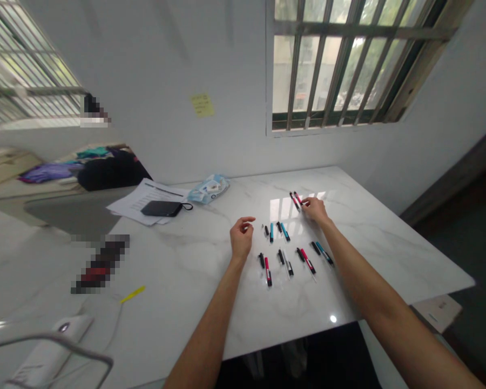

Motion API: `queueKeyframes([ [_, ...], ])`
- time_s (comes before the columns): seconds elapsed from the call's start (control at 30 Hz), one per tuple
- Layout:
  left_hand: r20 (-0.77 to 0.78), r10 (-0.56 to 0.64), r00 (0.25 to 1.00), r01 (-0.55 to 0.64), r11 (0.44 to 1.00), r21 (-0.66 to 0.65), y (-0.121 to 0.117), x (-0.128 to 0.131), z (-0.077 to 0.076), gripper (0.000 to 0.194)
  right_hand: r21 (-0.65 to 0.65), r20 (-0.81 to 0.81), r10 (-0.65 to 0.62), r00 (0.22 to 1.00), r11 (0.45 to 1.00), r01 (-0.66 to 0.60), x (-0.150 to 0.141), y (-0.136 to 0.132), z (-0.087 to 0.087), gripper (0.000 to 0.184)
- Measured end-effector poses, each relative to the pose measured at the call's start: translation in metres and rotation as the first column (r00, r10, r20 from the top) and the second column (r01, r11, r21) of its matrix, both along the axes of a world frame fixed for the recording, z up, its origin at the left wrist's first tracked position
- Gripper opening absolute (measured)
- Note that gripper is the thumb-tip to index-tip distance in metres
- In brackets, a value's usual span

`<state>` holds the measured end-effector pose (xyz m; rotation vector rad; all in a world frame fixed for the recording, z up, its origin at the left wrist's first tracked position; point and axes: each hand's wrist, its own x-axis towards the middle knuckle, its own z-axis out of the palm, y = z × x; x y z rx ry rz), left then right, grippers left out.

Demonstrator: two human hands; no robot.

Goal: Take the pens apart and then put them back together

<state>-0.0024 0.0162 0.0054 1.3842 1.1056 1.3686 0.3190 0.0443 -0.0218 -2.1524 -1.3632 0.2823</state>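
My right hand (315, 209) reaches to the far side of the table, its fingertips pinched at the near end of a red-and-black pen (297, 196). Close along its left side lies another red-and-black pen (294, 200). Resting over the table with nothing in it, my left hand (242, 237) has loosely bent fingers, apart. Between my arms lie pens taken apart, black caps beside the barrels: a blue pen (271, 232), another blue pen (285, 232), a red pen (268, 271), a white pen (287, 262), a second red pen (308, 261) and a blue pen (324, 253) by my right forearm.
At the back left are paper sheets (129, 197) under a black power bank (161, 208), beside a blue-and-white soft pack (209, 189). A yellow strip (133, 294) and a white power strip (52, 351) lie left. The marble-patterned table (409, 243) meets the wall behind.
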Motion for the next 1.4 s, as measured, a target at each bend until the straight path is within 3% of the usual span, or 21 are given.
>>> queueKeyframes([
  [0.37, -0.025, -0.002, 1.000, 0.002, 1.000, -0.015, -0.002, 0.000, 0.001, 0.027, 0.027, 0.004, 0.069, 0.998, 0.997, -0.069, -0.004, -0.009, 0.003, 0.032],
  [0.47, -0.023, -0.011, 1.000, 0.010, 1.000, -0.015, -0.001, 0.001, 0.001, 0.026, 0.128, 0.027, 0.170, 0.985, 0.977, -0.172, -0.011, -0.017, 0.007, 0.035],
  [0.53, -0.020, -0.024, 0.999, 0.024, 1.000, -0.007, -0.001, 0.002, 0.000, 0.024, 0.209, 0.038, 0.346, 0.937, 0.915, -0.346, -0.020, -0.025, 0.010, 0.039],
  [0.63, -0.019, -0.044, 0.999, 0.045, 0.999, 0.010, -0.002, 0.004, 0.000, 0.022, 0.245, 0.048, 0.603, 0.797, 0.766, -0.594, -0.038, -0.038, 0.015, 0.049],
  [0.7, -0.023, -0.052, 0.998, 0.053, 0.998, 0.023, -0.002, 0.005, 0.000, 0.022, 0.228, 0.054, 0.679, 0.732, 0.705, -0.671, -0.049, -0.044, 0.018, 0.055],
  [0.77, -0.027, -0.058, 0.998, 0.059, 0.998, 0.035, -0.003, 0.005, 0.000, 0.021, 0.198, 0.057, 0.708, 0.704, 0.683, -0.703, -0.056, -0.046, 0.018, 0.058],
  [1.17, -0.129, -0.055, 0.990, 0.061, 0.997, 0.041, -0.002, 0.004, -0.002, 0.026, 0.156, 0.098, 0.728, 0.678, 0.662, -0.733, -0.070, -0.046, 0.009, 0.061],
  [1.4, -0.129, -0.066, 0.990, 0.071, 0.997, 0.032, -0.003, 0.006, -0.003, 0.026, 0.150, 0.095, 0.708, 0.699, 0.684, -0.713, -0.076, -0.047, 0.008, 0.062],
])
